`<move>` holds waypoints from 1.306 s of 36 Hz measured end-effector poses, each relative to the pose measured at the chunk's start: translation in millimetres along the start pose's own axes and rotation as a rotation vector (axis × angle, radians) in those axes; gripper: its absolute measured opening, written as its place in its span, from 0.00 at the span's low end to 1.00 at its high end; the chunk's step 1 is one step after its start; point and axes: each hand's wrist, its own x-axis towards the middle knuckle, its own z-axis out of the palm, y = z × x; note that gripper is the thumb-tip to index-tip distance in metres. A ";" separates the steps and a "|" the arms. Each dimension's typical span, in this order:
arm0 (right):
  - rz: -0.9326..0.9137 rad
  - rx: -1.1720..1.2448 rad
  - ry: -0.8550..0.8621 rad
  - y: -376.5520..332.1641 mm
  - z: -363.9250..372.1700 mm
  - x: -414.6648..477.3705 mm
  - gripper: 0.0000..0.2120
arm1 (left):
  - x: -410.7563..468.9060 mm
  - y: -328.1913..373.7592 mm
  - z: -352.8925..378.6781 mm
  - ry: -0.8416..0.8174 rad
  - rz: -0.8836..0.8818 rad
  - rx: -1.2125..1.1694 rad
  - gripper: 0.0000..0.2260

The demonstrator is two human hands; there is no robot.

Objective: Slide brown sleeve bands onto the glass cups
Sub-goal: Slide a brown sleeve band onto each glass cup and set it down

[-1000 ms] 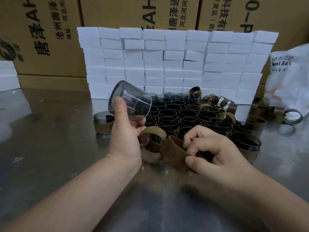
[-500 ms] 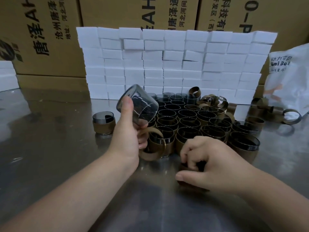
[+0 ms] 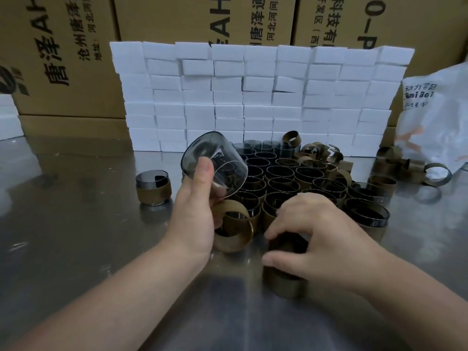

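Glass cup (image 3: pixel 215 162), bare & smoky, sits tilted in the left hand (image 3: pixel 195 211): thumb flat on its wall, fingers wrapped round the far side, one end up & away, other end toward the right hand (image 3: pixel 319 239). Loose brown band (image 3: pixel 234 230) hangs just under the left hand's lower fingers, touching them; unclear if hooked on a finger or only leaning. Right hand is curled down over a sleeved cup (image 3: pixel 282 283) standing on the tabletop (image 3: pixel 76 236), thumb on the near side, fingertips over the rim: grasping it, not slack. Step looks like: park that finished one, then band the bare cup. To do it well, prob. let go clean w/o knocking the packed cups (image 3: pixel 291 178) just beyond both hands, then take the loose band w/ the right hand, open it round, feed it over one end of the glass & keep it square as it slides; a cocked band will likely jam. Glass looks slick, so it needs a firm left grip, thumb clear of the band's path.
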 end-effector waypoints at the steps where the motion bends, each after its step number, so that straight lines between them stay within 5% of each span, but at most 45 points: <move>1: 0.019 0.007 0.076 -2.6 -1.2 -0.2 0.17 | 0.0 -1.6 -0.7 -0.011 -0.002 -0.011 0.21; 5: 0.170 0.128 0.289 -5.7 -4.5 -4.0 0.17 | -2.4 -3.9 -1.3 -0.145 0.119 0.016 0.25; 13: 0.103 0.315 0.312 -6.1 0.9 -9.2 0.21 | -12.0 -1.9 0.1 -0.345 0.441 0.402 0.32; 18: 0.057 0.329 0.317 -4.6 -0.2 -11.1 0.31 | -12.9 -2.4 -1.4 -0.405 0.428 0.518 0.39; 25: 0.061 0.273 0.328 -5.7 -2.3 -7.5 0.29 | -13.7 1.3 -1.3 -0.380 0.471 0.480 0.35; 28: 0.027 0.314 0.270 -6.1 -1.1 -7.5 0.36 | -14.9 6.9 1.2 -0.382 0.507 0.524 0.30; 37: 0.164 0.788 0.117 -17.1 5.5 -6.7 0.43 | -14.3 4.5 -1.0 -0.461 0.417 0.562 0.43; 43: 0.207 0.982 0.334 -22.7 5.4 -5.5 0.31 | -13.9 0.4 3.9 -0.376 0.394 0.695 0.41; 47: 0.259 0.973 0.540 -20.7 2.6 -1.8 0.28 | -9.2 -3.5 4.3 -0.243 0.390 0.617 0.24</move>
